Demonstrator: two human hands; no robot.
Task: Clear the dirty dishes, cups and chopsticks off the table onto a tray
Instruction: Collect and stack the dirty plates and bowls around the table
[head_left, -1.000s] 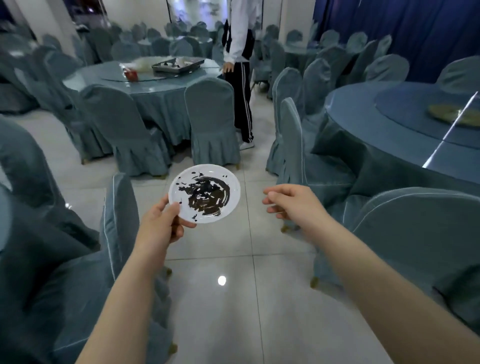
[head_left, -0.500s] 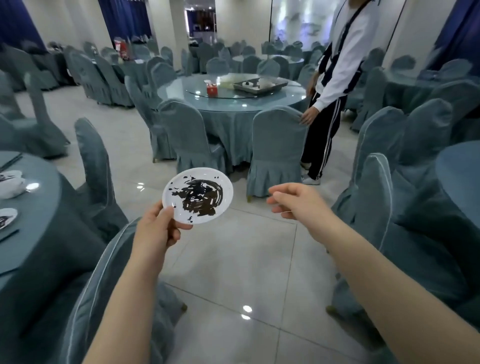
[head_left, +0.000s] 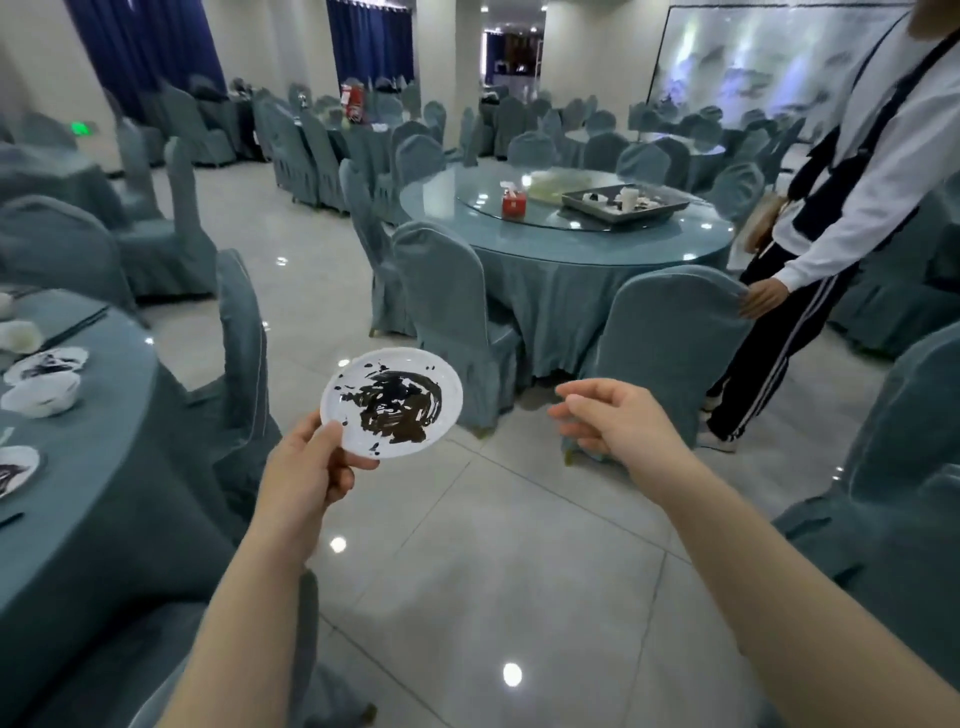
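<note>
My left hand (head_left: 306, 475) pinches the near rim of a small white plate (head_left: 392, 402) smeared with dark sauce, held level above the tiled floor. My right hand (head_left: 618, 421) hovers to the plate's right, fingers loosely curled and apart, holding nothing. On the far round table (head_left: 545, 244) a dark rectangular tray (head_left: 626, 205) carries several dirty dishes and a cup. More dirty white plates and bowls (head_left: 41, 395) and dark chopsticks (head_left: 72, 327) lie on the near table (head_left: 93, 467) at my left.
Covered chairs (head_left: 447, 312) ring the far table, two standing between me and it. A person (head_left: 831, 223) in a white top and striped dark trousers stands at the right, a hand on a chair back. A red box (head_left: 513, 203) sits on the glass turntable. Tiled floor (head_left: 493, 545) lies ahead.
My view has swung left: the far table with the tray has shifted right and come nearer, and the near table's dishes have come into sight. Both hands keep their pose with the plate.
</note>
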